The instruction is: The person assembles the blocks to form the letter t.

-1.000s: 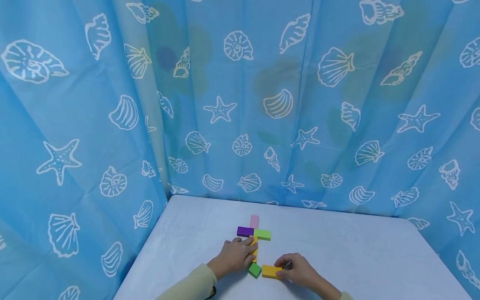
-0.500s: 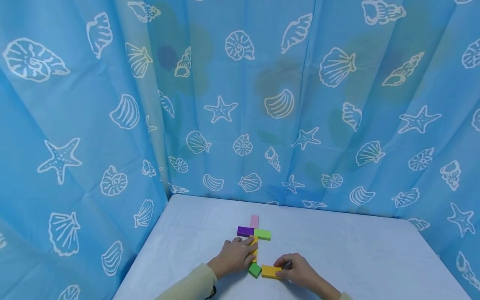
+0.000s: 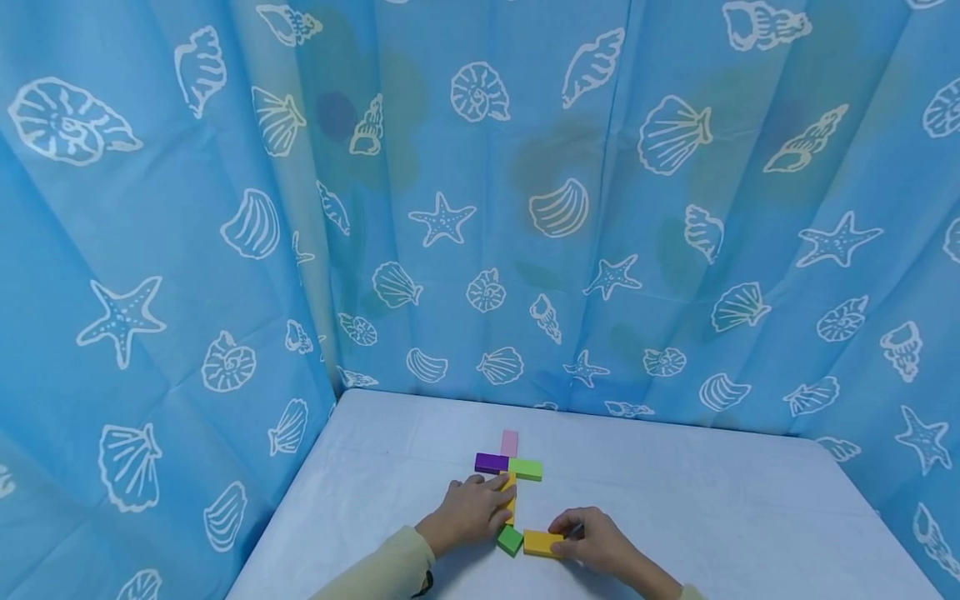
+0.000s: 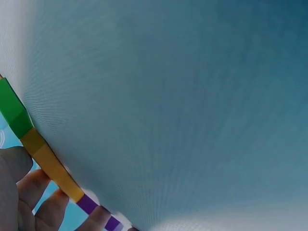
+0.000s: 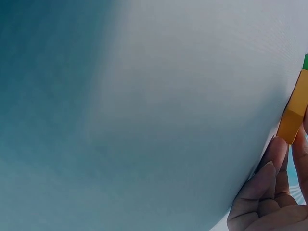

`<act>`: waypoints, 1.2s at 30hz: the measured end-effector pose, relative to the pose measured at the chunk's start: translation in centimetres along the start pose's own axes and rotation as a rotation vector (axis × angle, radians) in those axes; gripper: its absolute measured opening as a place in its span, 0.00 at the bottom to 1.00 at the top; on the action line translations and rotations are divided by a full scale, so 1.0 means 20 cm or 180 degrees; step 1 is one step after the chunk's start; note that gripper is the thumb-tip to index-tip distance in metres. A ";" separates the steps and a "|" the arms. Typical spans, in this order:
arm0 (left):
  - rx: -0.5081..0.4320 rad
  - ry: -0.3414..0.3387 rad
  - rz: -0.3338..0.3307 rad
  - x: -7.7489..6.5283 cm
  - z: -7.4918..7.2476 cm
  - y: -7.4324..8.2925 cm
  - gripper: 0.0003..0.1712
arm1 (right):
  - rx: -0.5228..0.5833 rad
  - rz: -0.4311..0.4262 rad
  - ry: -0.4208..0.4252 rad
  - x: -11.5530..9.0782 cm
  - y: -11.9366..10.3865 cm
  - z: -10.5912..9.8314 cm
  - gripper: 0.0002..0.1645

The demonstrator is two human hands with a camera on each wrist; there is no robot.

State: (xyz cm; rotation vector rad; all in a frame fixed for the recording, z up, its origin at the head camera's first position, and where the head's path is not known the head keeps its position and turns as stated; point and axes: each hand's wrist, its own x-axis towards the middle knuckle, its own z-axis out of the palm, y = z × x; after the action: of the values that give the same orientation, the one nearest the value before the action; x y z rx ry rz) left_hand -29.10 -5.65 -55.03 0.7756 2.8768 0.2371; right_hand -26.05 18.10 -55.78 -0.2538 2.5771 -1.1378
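Observation:
A column of coloured wooden blocks lies on the white table. My left hand (image 3: pixel 468 512) rests its fingertips on the upright yellow block (image 3: pixel 509 504), partly covering it; in the left wrist view its fingers (image 4: pixel 51 208) lie along the yellow block's side. Below that block sits a green block (image 3: pixel 510 541), turned at an angle. My right hand (image 3: pixel 596 542) pinches the right end of a second yellow block (image 3: pixel 540 543), laid crosswise with its left end just right of the green one. The right wrist view shows thumb and fingers at this block's end.
Above the left fingers, a purple block (image 3: pixel 491 463) and a light green block (image 3: pixel 526 470) meet end to end, with a pink block (image 3: pixel 509 442) standing behind them. Blue curtains (image 3: pixel 480 250) with shell prints hang behind and left of the table (image 3: pixel 712 492).
The yellow block in my right hand has slid very slightly left toward the green block. My left hand stays where it was, and the other blocks keep their places.

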 end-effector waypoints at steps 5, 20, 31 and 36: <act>-0.0006 -0.0043 -0.0008 0.01 0.00 0.00 0.26 | 0.0000 -0.0014 0.0008 0.00 0.01 -0.01 0.13; 0.0000 -0.0020 -0.0022 0.07 -0.01 -0.05 0.26 | 0.0003 0.0198 0.0202 -0.03 0.08 -0.08 0.18; 0.0006 0.0238 0.0073 0.07 -0.03 -0.12 0.20 | -0.0132 0.0171 0.0433 -0.02 0.13 -0.13 0.15; -0.0174 0.0292 0.0142 0.09 0.00 -0.17 0.19 | -0.0434 0.0009 0.0514 -0.01 0.14 -0.17 0.12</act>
State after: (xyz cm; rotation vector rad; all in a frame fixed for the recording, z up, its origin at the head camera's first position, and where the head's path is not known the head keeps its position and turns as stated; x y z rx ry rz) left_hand -32.25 -7.56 -55.79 0.8406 2.9267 0.3644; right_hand -27.16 22.35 -55.66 -0.1962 2.8005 -1.0210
